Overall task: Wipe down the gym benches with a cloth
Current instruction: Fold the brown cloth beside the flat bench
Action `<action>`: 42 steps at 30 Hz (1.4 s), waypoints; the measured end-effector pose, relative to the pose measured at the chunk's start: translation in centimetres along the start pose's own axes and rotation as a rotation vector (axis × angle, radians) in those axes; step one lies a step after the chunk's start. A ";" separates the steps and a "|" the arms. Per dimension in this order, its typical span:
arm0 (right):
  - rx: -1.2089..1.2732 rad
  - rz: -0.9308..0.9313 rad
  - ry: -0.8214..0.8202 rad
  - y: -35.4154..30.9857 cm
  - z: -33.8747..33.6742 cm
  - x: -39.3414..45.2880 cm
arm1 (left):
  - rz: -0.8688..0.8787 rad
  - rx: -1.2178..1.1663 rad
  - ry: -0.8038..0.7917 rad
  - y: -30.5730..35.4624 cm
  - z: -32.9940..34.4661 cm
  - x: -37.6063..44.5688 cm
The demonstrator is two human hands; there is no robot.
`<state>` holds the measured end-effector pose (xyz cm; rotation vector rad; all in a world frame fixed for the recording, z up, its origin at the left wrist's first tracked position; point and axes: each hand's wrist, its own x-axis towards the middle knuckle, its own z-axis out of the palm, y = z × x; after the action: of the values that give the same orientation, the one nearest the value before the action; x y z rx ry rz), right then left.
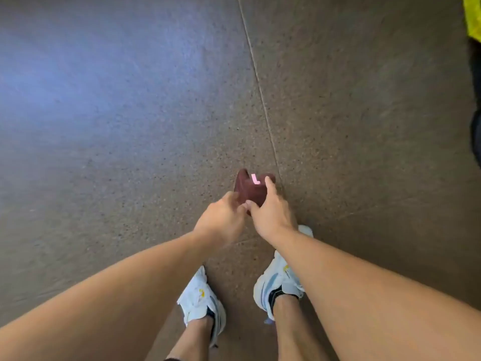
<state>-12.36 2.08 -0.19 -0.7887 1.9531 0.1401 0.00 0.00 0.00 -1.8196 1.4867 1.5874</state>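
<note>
text: none legible | cloth [251, 191] tag [255, 179]: pink, blank

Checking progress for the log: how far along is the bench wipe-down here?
Done: nothing to show; no bench is in view, only speckled floor and the person's shoes. In hand: the left hand and right hand both hold a dark red cloth, apparently bunching or folding it. Left: seemingly all wiping.

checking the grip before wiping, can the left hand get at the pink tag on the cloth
Probably yes. The left hand already grips the maroon cloth at its near edge, and the pink tag sits exposed on top. Only the right hand, holding the other side, is close by.
</note>
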 end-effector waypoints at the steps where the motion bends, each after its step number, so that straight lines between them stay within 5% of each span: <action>1: -0.029 0.000 0.015 0.2 0.3 0.4 | -0.011 -0.004 -0.009 -0.2 0.3 0.2; 15: -0.366 -0.013 0.138 0.1 -3.0 -6.6 | -0.257 -0.170 -0.053 -0.4 -0.2 -5.0; 19: -0.343 -0.087 0.083 -0.4 -5.1 -14.9 | -0.552 -0.777 -0.199 1.3 -1.1 -10.2; 22: -0.247 -0.214 -0.050 -0.9 -7.9 -23.0 | -0.571 -1.231 -0.393 4.5 -3.6 -16.7; 26: -0.268 -0.360 -0.181 -2.0 -12.5 -33.8 | -0.604 -1.330 -0.126 7.7 -5.8 -26.4; 30: -0.063 -0.454 -0.266 -3.3 -17.1 -41.6 | -0.514 -1.270 -0.004 9.4 -8.4 -35.5; 36: 0.287 -0.493 -0.021 -6.2 -22.2 -48.0 | -0.179 -1.202 0.239 11.3 -12.6 -47.6; 42: 0.327 -0.534 -0.363 -11.9 -25.9 -51.2 | 0.118 -1.247 0.409 12.2 -12.8 -58.2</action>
<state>-9.48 5.97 58.21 -0.9580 1.3285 -0.3287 5.54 13.57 58.99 -2.8142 0.6449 2.6401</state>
